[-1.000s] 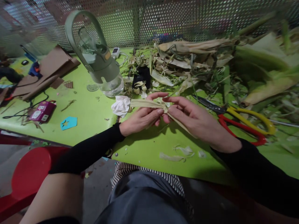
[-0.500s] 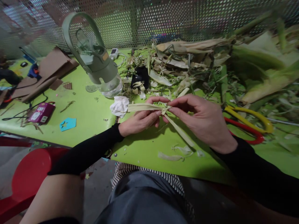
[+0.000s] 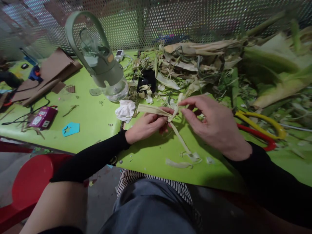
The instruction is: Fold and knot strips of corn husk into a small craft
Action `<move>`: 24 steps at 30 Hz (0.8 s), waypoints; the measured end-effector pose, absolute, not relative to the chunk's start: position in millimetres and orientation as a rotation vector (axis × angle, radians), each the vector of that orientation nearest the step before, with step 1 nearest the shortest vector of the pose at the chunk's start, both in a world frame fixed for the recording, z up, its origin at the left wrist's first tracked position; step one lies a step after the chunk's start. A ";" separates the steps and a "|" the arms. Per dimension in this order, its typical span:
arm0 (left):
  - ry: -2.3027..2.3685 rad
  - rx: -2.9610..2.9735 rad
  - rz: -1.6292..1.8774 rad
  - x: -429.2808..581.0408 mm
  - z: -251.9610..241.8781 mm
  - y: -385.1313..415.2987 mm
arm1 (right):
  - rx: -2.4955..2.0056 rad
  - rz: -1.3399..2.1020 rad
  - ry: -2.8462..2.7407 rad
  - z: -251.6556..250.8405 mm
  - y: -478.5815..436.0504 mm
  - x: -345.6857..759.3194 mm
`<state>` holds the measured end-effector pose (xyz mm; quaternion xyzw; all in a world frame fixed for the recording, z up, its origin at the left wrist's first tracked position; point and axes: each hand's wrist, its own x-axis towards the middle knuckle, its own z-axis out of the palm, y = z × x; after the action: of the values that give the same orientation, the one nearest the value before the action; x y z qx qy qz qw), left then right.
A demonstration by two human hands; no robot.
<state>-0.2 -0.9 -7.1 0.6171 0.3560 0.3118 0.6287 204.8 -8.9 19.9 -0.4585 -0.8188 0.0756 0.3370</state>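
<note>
Pale corn husk strips [image 3: 156, 110] cross at a knot-like joint over the table; one strip reaches left, another hangs down toward the front, a third stands up. My left hand [image 3: 145, 127] is closed around them just left of the crossing, thumb on top. On the other side, my right hand [image 3: 215, 126] has its thumb and forefinger tips at the upright strip, pinching its edge. Curled husk scraps [image 3: 179, 163] lie in front of the hands. Right beside my left hand is a crumpled white tissue [image 3: 125, 110].
Yellow-and-red-handled scissors [image 3: 262, 125] lie right of my right hand. Husk piles [image 3: 202, 61] cover the back, beside a dark phone-like object [image 3: 147, 80] and a green-lidded bottle [image 3: 107, 70]. Leftward are a purple box [image 3: 44, 117], blue paper [image 3: 71, 129] and brown cardboard [image 3: 55, 66].
A strip at the crossing now stands upright toward my right fingers. My right hand has drawn slightly right, away from my left. The lower strip hangs more steeply, its end nearer the scraps.
</note>
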 end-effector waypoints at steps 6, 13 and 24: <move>0.782 1.234 0.719 1.9 -11.5 -0.3 | -1.234 0.679 -1.942 11.0 -2.6 207.2; 0.676 1.045 0.589 3.7 -14.5 -4.1 | -1.171 0.840 -1.703 4.9 -6.0 200.8; 0.665 1.195 0.682 6.3 -12.3 -14.0 | -1.211 1.050 -1.538 15.8 -3.8 200.9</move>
<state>6.3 -14.0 -12.3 0.5410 0.3011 0.3086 0.7221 200.9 -3.8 15.8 -0.4883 -0.6204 0.4234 0.4443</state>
